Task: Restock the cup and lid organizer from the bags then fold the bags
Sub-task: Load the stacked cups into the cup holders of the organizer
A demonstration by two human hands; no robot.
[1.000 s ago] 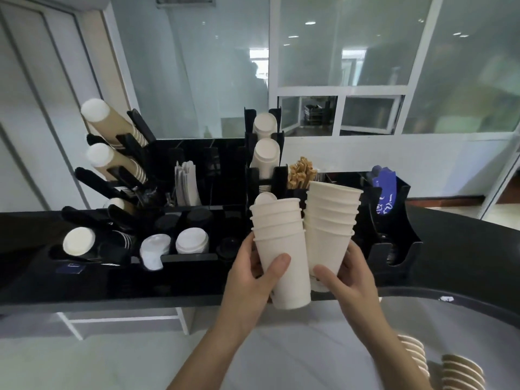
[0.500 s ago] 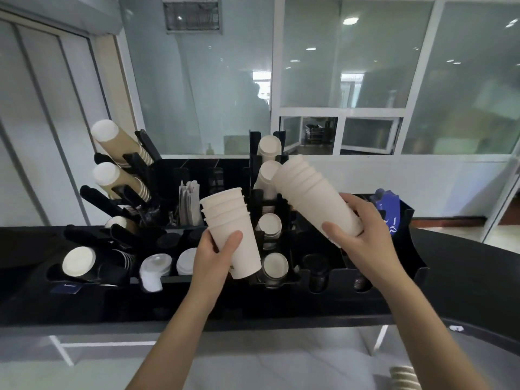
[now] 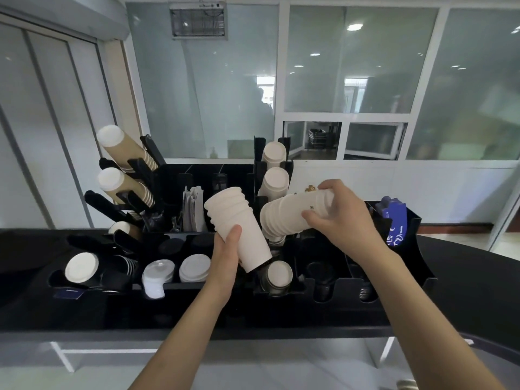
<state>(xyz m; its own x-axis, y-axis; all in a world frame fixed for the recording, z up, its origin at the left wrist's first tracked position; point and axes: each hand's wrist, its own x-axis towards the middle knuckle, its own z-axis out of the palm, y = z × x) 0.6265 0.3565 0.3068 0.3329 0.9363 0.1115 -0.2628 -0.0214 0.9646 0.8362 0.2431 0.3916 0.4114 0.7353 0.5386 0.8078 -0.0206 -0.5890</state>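
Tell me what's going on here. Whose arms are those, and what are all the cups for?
Those arms belong to a person wearing a camera on their head, so you see what they see, looking down at their own hands. The left hand grips a stack of white paper cups, mouth end up, tilted a little. The right hand grips a second stack of white paper cups, tipped on its side, rims pointing toward the tall black plastic cup and lid organizer on the dark counter. That organizer has slots with more cups poking out, brown paper cups on the left, and round white plastic lids in front. The person seems to be refilling it.
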